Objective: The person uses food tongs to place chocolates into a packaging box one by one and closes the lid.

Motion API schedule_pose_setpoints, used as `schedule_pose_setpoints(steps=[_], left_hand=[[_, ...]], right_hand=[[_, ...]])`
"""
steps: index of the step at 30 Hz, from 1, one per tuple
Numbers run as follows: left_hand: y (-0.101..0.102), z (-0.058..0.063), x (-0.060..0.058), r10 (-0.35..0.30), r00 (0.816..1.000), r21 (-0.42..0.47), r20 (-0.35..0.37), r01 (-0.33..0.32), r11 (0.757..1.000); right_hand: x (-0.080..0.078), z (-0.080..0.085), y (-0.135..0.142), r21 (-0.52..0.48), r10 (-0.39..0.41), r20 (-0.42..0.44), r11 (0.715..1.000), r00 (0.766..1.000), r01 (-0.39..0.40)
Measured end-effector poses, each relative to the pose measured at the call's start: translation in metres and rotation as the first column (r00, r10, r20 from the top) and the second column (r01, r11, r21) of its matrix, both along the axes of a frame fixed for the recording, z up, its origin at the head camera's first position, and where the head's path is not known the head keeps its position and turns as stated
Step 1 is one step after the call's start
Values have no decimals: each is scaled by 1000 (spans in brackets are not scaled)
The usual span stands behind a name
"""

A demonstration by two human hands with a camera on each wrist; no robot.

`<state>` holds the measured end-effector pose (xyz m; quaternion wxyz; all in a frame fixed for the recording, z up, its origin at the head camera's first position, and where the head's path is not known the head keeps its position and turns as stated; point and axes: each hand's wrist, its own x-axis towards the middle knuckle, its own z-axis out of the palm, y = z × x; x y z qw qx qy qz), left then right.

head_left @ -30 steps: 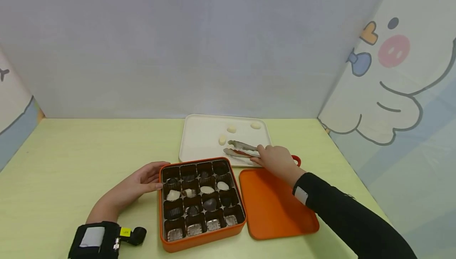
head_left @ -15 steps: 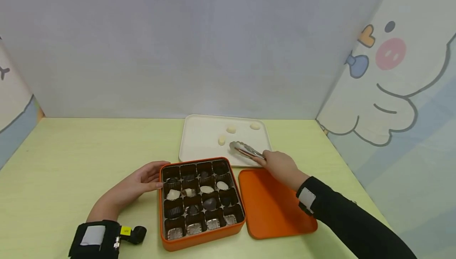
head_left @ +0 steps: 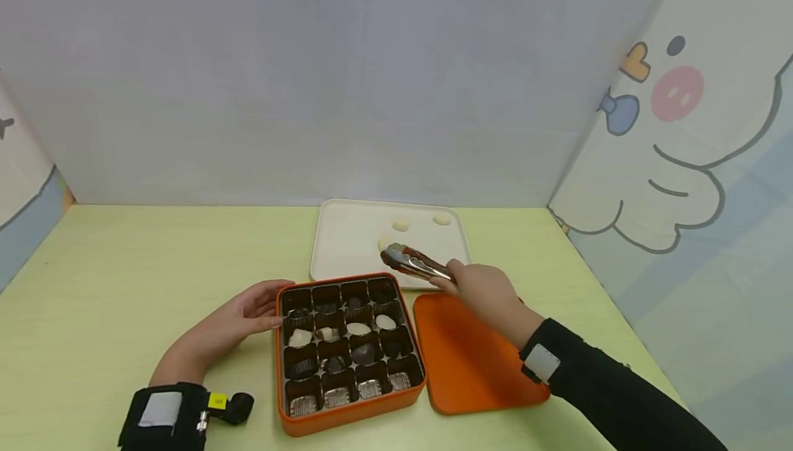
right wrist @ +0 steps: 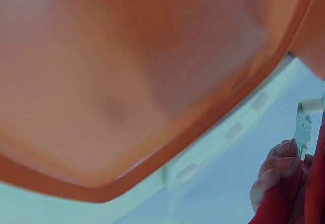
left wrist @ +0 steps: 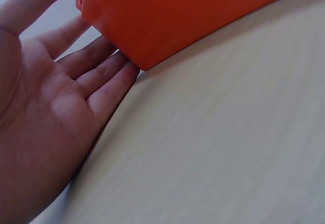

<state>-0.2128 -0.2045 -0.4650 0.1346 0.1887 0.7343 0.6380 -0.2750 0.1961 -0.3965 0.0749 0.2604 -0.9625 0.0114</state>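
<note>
My right hand (head_left: 486, 299) grips metal tongs (head_left: 421, 264) with red handles, held over the near part of a white tray (head_left: 337, 251). In the right wrist view, a small pale piece (right wrist: 311, 104) sits between the tong tips. Just behind the tips, one pale oval chocolate (head_left: 383, 240) on the tray is partly covered. My left hand (head_left: 219, 334) rests on the left wall of an orange square box (head_left: 356, 420), its fingers fairly straight against it in the left wrist view. Inside the box, a dark divided insert holds white chocolates (head_left: 358, 329) in one row and dark chocolates (head_left: 363, 353) in others.
An orange lid (head_left: 477, 368) lies right of the box, under the right forearm. Two more pale chocolates (head_left: 442, 219) lie at the tray's far side. A grey wall (head_left: 310, 93) stands behind the yellow table (head_left: 155, 244).
The tongs have closed and turned, and their tips have shifted slightly left over the tray. My left hand and the box have stayed in place.
</note>
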Motion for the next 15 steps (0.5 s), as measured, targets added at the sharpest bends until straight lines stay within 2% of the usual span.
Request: schedule_pose_setpoints(steps=[4,7,10,15], left_hand=[[-1,0,0,14,1000,1,15,-14,1000],[-2,0,0,19,1000,0,19,-19,1000],[-3,-2,0,18,1000,3,16,-18,1000],[-3,-2,0,20,1000,-1,17,-20,1000]], right_hand=[[18,6,-12,38,109,-93,994,990,-106],[31,9,-22,54,209,-163,978,964,-203],[43,12,-31,94,300,-217,954,929,-286],[63,13,-45,183,447,-289,894,847,-409]])
